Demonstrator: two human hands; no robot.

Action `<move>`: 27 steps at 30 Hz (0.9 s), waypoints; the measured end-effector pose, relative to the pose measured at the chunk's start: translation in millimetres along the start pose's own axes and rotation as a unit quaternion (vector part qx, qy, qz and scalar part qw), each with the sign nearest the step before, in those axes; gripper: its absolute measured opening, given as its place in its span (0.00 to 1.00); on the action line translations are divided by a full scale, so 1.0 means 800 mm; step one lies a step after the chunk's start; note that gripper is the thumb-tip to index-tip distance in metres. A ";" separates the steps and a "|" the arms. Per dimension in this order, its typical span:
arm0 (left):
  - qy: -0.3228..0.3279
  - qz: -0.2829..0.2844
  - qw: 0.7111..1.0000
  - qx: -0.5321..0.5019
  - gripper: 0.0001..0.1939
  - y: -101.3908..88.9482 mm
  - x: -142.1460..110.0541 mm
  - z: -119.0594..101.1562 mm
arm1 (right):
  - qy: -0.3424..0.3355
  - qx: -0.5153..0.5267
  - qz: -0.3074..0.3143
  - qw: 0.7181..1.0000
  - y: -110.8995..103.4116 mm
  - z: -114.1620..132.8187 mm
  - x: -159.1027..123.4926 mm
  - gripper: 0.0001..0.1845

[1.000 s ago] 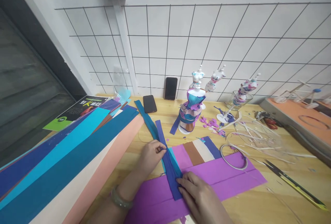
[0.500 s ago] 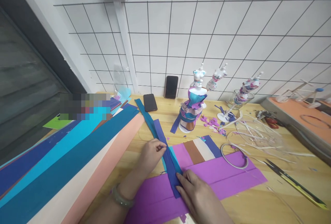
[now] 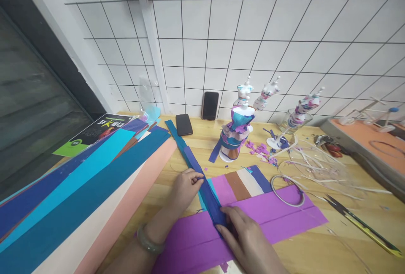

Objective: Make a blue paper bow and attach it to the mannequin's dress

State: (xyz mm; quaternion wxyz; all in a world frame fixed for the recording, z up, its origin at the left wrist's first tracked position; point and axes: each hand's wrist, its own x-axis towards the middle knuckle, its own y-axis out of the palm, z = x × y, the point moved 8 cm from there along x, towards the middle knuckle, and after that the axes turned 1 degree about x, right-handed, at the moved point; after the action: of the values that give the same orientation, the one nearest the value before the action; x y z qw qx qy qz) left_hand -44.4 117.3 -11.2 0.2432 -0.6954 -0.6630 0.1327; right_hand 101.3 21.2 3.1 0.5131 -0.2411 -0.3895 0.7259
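A dark blue crepe paper strip (image 3: pixel 193 158) lies lengthwise over a longer teal strip (image 3: pixel 174 132), slanting across the table. My left hand (image 3: pixel 187 190), with a bangle on the wrist, pinches the blue strip's edge near its middle between thumb and fingertips. At the lower end, my right hand (image 3: pixel 248 234) grips both strips, thumb on one side and fingers on the other. Under this hand spreads a large purple crepe paper sheet (image 3: pixel 275 215). Beyond it lie a brown piece (image 3: pixel 237 185), a cream piece (image 3: pixel 249 181) and a blue piece (image 3: pixel 261 179).
Long coloured paper sheets (image 3: pixel 95 206) cover the left side. Two phones stand or lie at the back, one flat (image 3: pixel 184 125). A paper-dressed mini mannequin (image 3: pixel 238 134) stands behind the pieces. On the right are a wire coil (image 3: pixel 286 203), scissors (image 3: pixel 337 206) and a yellow cutter (image 3: pixel 376 236).
The blue strip has shifted and turned to line up over the teal one. My right hand has moved slightly, its fingers now closed around the strips' lower end. My left hand stays nearly still.
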 end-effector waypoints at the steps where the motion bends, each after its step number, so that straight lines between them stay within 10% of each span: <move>1: 0.000 0.000 1.000 0.002 0.08 0.000 0.000 0.000 | 0.000 0.004 0.000 1.000 0.000 -0.001 0.000 0.14; 27: 0.013 0.013 0.999 0.046 0.08 0.003 0.000 -0.001 | 0.019 0.096 0.008 0.995 -0.002 -0.019 0.003 0.12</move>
State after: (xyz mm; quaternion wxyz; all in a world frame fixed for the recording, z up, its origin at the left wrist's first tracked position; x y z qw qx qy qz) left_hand -41.9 116.8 -12.1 0.2820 -0.6935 -0.6441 0.1574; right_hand 112.7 28.3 -4.4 0.5352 -0.2073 -0.3062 0.7595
